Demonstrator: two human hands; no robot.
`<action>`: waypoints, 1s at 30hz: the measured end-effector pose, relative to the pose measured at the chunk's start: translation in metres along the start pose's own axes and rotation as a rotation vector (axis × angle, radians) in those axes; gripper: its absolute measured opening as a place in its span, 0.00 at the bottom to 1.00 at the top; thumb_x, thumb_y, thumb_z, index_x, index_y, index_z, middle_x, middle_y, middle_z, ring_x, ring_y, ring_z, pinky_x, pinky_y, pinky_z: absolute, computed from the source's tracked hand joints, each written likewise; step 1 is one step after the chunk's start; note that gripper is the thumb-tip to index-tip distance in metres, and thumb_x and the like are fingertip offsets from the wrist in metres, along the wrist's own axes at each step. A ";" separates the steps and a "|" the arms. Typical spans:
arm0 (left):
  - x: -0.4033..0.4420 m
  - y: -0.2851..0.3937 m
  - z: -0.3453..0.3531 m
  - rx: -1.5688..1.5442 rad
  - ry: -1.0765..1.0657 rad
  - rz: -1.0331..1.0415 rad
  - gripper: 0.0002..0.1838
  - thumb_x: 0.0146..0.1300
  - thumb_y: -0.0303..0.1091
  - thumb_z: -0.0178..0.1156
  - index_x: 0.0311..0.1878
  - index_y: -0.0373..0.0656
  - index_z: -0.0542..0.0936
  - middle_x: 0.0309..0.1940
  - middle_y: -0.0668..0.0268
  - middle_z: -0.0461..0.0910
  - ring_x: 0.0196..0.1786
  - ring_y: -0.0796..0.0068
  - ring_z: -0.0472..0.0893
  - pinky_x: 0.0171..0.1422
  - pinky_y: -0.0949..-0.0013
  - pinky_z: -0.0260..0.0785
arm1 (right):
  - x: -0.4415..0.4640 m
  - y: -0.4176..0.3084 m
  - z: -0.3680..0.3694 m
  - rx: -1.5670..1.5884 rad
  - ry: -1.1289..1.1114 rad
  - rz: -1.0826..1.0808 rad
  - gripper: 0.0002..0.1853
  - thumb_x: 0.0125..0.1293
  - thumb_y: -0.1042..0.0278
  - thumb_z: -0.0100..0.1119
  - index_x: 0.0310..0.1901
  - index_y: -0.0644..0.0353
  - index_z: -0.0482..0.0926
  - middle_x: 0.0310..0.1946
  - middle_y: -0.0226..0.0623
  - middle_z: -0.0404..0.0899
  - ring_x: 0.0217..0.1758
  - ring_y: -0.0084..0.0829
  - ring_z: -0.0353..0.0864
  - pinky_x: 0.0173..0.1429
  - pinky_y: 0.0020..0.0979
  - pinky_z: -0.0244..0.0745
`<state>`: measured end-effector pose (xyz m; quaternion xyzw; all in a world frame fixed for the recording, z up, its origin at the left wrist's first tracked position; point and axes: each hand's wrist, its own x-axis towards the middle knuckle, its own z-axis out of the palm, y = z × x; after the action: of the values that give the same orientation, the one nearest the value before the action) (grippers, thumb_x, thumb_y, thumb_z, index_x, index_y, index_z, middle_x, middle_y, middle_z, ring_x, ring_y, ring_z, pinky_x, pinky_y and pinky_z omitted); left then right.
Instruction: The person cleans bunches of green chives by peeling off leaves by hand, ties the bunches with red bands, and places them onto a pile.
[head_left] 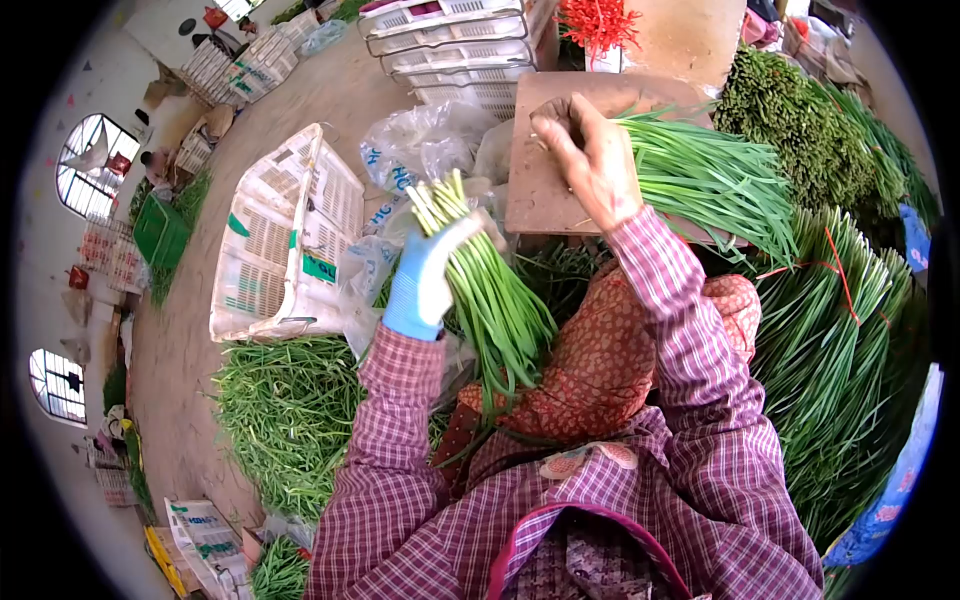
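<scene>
My left hand [422, 278], in a blue and white glove, is wrapped round a bunch of green garlic chives [497, 315]. Their pale cut ends stick up above the fist, and the leaves hang down toward my lap. Bare, my right hand [598, 165] is over the brown board [535, 195], thumb and fingers curled together; whether anything small is between them I cannot make out. Just right of it, a loose pile of garlic chives [705, 180] lies on the board, with leaf tips over its right edge.
A white plastic crate [265, 235] stands at the left, near a heap of loose green leaves [290, 410]. Tied chive bundles [840, 330] are stacked at my right. Red ties [598, 25] lie behind the board, beside stacked crates [450, 50]. Clear plastic bags [420, 145] lie between.
</scene>
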<state>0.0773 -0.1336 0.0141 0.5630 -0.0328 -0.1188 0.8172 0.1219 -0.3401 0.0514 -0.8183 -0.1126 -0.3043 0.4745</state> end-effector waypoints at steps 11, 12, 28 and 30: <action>0.008 0.012 -0.010 0.325 -0.060 0.426 0.16 0.69 0.32 0.51 0.54 0.32 0.76 0.51 0.59 0.78 0.52 0.73 0.78 0.56 0.72 0.71 | -0.062 -0.040 0.033 0.002 -0.175 -0.290 0.10 0.56 0.66 0.63 0.36 0.59 0.75 0.31 0.37 0.73 0.37 0.41 0.78 0.36 0.40 0.74; 0.008 0.011 -0.009 0.308 -0.042 0.439 0.16 0.69 0.32 0.52 0.54 0.32 0.76 0.51 0.59 0.78 0.52 0.74 0.78 0.56 0.72 0.71 | -0.062 -0.041 0.034 -0.074 -0.170 -0.335 0.10 0.54 0.66 0.64 0.35 0.58 0.75 0.31 0.35 0.72 0.38 0.39 0.77 0.35 0.39 0.74; 0.027 0.004 -0.050 0.216 -0.043 0.334 0.19 0.73 0.32 0.41 0.63 0.37 0.69 0.64 0.58 0.69 0.65 0.69 0.69 0.71 0.65 0.60 | -0.046 -0.039 0.008 0.440 -0.413 0.027 0.12 0.57 0.62 0.58 0.34 0.65 0.79 0.29 0.41 0.81 0.31 0.31 0.81 0.37 0.33 0.75; 0.024 0.016 -0.052 0.145 0.024 0.217 0.18 0.73 0.33 0.43 0.61 0.37 0.71 0.62 0.58 0.70 0.65 0.69 0.70 0.71 0.65 0.60 | -0.046 -0.032 -0.005 0.620 -0.491 0.190 0.14 0.62 0.62 0.57 0.40 0.66 0.80 0.31 0.42 0.83 0.33 0.23 0.79 0.38 0.30 0.74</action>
<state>0.1124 -0.0864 0.0082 0.6152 -0.0924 -0.0201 0.7827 0.0685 -0.3226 0.0483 -0.6915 -0.2326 -0.0064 0.6839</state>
